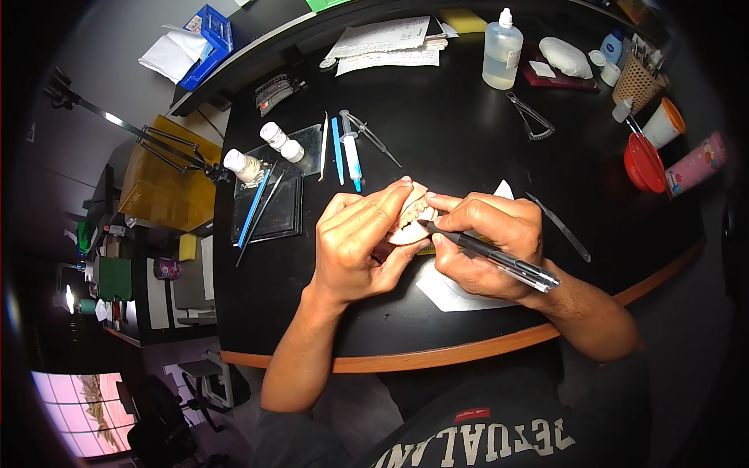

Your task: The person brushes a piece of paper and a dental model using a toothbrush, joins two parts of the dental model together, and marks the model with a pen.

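A pale pinkish dental cast (409, 226) with a row of teeth is held up over the near middle of the black table. My left hand (351, 238) grips it from the left, fingers and thumb closed round its edge. Closed round a black pen (499, 261) with a clear end, my right hand (493, 234) brings the tip against or very near the teeth. Its fingertips lie close to the cast's right side. Part of the cast is covered by my fingers. Beneath my hands lies a white sheet (452, 290), partly hidden.
On the left are a black tray (277, 214), a blue-handled brush (255, 207), small white-capped jars (242, 165) and a syringe (351, 152). A metal spatula (560, 228) lies right of my hand. Farther back stand a caliper (532, 117), a clear bottle (501, 58) and a red bowl (644, 162).
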`<state>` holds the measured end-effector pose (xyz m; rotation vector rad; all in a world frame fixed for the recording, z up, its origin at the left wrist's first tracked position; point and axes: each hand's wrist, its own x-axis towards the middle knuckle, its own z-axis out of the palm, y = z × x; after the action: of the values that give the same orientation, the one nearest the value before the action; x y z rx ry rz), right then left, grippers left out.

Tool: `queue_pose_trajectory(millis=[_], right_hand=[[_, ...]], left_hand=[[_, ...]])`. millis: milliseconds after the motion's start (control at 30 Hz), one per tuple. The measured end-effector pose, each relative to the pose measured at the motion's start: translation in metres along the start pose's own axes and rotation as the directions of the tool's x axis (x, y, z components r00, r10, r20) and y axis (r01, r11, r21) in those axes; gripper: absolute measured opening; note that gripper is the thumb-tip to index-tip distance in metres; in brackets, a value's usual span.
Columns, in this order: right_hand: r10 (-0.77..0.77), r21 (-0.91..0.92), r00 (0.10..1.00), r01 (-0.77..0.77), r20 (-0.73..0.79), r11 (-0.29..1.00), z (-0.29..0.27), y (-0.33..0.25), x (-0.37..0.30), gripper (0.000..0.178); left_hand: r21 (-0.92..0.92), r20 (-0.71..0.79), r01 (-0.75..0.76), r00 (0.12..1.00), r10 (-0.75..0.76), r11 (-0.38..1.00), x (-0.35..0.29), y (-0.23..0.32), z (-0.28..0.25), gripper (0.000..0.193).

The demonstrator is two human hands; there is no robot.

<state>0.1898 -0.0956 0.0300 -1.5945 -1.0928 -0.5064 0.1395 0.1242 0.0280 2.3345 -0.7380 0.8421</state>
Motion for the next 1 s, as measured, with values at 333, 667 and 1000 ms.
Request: queue_pose_trajectory(millis=[333,667,1000], right_hand=[[0.164,0.133,0.986,-0.156,-0.045,0.979,-0.0053,-0.0022,0.0006,0.013],[0.271,0.240,0.960,-0.249,-0.063,0.938,-0.0079,-0.0037,0.0031,0.011],[0.153,0.132,0.982,-0.138,-0.108,0.982,-0.0047,0.0008,0.0008,0.013]], left_hand=[[-0.052,0.041,0.097,0.995,-0.094,0.994,-0.0001,0.0054,-0.0035,0.071],[-0.218,-0.028,0.154,0.986,-0.163,0.964,-0.0001,0.0059,0.0010,0.071],[-0.168,-0.004,0.157,0.987,-0.160,0.973,0.0018,0.0062,-0.0012,0.069]])
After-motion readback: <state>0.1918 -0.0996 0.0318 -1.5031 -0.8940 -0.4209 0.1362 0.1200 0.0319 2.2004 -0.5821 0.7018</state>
